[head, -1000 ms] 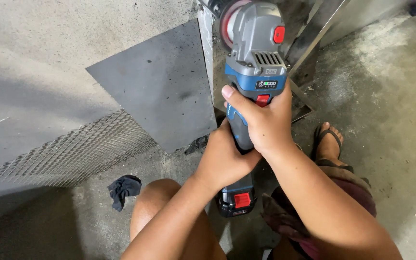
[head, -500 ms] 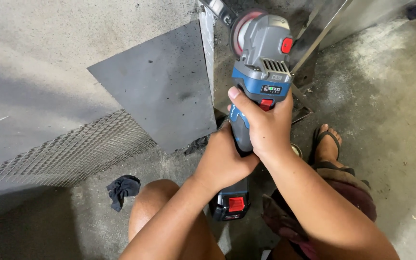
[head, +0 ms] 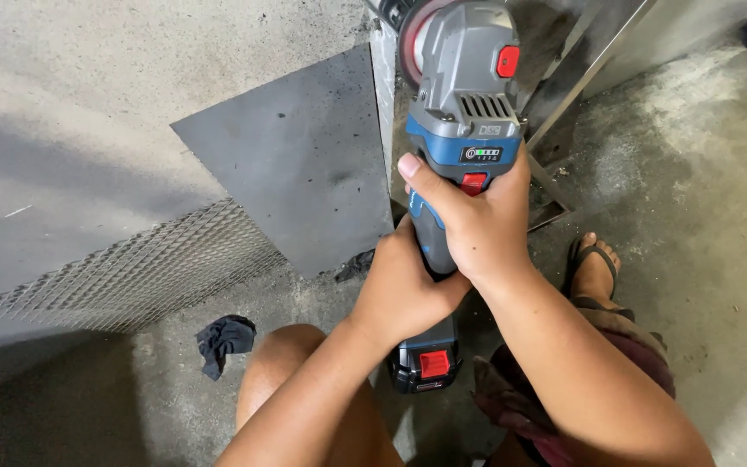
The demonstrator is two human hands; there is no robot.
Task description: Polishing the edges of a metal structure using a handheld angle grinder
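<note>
At centre frame the left hand (head: 404, 290) wraps tightly around the lower handle of a cordless angle grinder (head: 460, 121). Just right, the right hand (head: 477, 220) clenches its blue-and-grey body, red disc pointing toward the upper edge, battery below.

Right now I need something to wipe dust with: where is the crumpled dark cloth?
In the head view the crumpled dark cloth lies low on the left, on the concrete floor, just below the metal mesh sheet and left of the person's bare knee.
</note>
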